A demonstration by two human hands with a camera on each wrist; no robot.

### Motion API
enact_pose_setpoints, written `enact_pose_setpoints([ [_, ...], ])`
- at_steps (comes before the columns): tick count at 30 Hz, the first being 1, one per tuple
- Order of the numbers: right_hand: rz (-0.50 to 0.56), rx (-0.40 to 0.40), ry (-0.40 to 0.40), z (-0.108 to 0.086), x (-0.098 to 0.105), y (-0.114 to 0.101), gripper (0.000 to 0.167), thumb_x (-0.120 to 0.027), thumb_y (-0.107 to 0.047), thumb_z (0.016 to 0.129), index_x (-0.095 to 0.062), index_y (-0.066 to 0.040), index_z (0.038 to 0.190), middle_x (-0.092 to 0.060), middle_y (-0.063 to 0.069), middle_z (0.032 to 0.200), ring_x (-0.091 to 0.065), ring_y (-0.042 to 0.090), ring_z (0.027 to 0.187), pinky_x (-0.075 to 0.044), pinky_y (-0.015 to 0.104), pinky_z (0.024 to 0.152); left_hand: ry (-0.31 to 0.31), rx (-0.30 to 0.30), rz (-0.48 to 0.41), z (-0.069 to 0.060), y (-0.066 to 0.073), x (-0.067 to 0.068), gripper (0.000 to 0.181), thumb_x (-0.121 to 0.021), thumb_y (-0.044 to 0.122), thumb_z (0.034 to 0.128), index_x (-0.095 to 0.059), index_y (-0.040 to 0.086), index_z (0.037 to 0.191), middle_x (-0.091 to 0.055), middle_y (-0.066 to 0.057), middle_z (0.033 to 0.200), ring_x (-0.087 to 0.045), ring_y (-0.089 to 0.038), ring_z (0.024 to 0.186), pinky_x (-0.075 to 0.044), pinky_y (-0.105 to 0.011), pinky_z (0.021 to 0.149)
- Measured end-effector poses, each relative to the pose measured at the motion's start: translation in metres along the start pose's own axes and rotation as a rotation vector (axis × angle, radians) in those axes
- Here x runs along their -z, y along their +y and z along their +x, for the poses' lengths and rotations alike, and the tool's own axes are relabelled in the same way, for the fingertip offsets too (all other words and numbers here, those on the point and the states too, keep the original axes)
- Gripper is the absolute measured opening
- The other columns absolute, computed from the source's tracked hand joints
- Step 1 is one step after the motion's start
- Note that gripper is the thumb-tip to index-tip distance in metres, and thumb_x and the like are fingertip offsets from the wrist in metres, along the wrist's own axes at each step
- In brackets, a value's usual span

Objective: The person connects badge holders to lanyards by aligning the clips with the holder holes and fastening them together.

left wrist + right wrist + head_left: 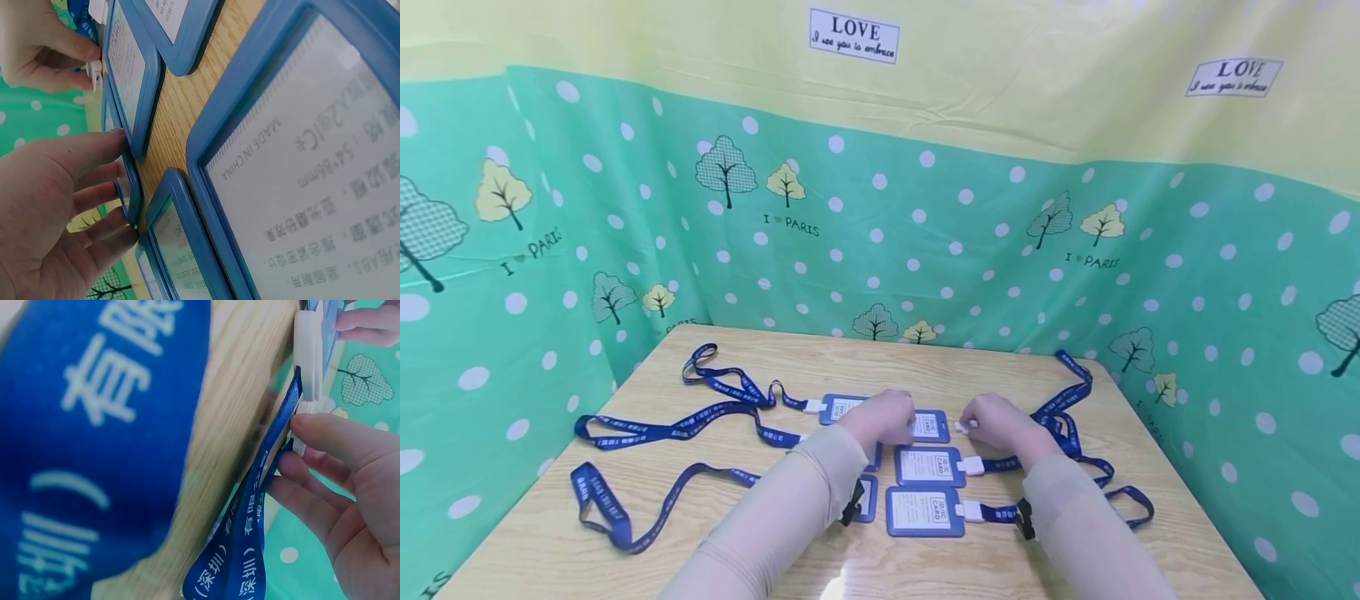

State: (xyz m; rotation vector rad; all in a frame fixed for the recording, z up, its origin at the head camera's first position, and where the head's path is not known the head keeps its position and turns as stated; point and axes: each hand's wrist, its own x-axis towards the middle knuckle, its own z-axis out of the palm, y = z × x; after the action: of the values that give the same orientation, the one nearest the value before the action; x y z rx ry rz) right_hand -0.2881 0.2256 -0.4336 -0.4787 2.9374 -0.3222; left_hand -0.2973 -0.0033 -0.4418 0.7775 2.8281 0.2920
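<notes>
Blue-framed ID card holders lie in two columns on the table. My left hand grips one end of the far right card holder; in the left wrist view its thumb and fingertips are at the frame's edges. Just to the right, my right hand pinches a white clip on a blue lanyard. A small gap separates this clip from the far right holder. Nearer me are the middle right holder and the near right holder, both with white clips attached. My left sleeve partly hides the left column.
On the wooden table, lanyards trail left from the left column, whose far holder shows its clip. More blue straps bunch at the right. A green and yellow curtain stands behind and along both sides.
</notes>
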Motion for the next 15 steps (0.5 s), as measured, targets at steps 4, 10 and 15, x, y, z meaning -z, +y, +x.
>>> enact_pose_setpoints([
  [4,0.009,0.005,0.007,-0.0005,0.0002,0.0014,0.013,-0.075,-0.011,0.093,-0.079,-0.013,0.105,-0.073,0.004,0.108,-0.066,0.028,0.111,-0.053,0.047,0.099,0.003,-0.012,0.013,0.0010,-0.0002,-0.0005,0.021,-0.079,0.029,0.0875,-0.070,0.020,0.071,-0.061,0.001,0.110,-0.056,-0.011,0.076,-0.050,-0.025,0.070],
  [10,0.038,-0.005,0.015,-0.0004,-0.0012,0.0028,0.014,-0.077,-0.011,0.091,-0.079,-0.013,0.105,-0.073,0.004,0.108,-0.066,0.027,0.109,-0.054,0.048,0.097,0.005,-0.025,0.012,0.0004,-0.0004,0.0011,0.025,-0.079,0.029,0.0865,-0.067,0.021,0.067,-0.061,0.002,0.107,-0.055,-0.011,0.075,-0.050,-0.025,0.070],
  [15,0.049,-0.022,0.015,0.0015,-0.0028,0.0029,0.015,-0.078,-0.012,0.090,-0.080,-0.013,0.106,-0.073,0.004,0.110,-0.066,0.027,0.110,-0.053,0.047,0.098,0.008,-0.033,0.015,0.0014,-0.0017,0.0010,0.025,-0.079,0.029,0.0865,-0.066,0.021,0.066,-0.060,0.002,0.104,-0.055,-0.011,0.075,-0.049,-0.025,0.070],
])
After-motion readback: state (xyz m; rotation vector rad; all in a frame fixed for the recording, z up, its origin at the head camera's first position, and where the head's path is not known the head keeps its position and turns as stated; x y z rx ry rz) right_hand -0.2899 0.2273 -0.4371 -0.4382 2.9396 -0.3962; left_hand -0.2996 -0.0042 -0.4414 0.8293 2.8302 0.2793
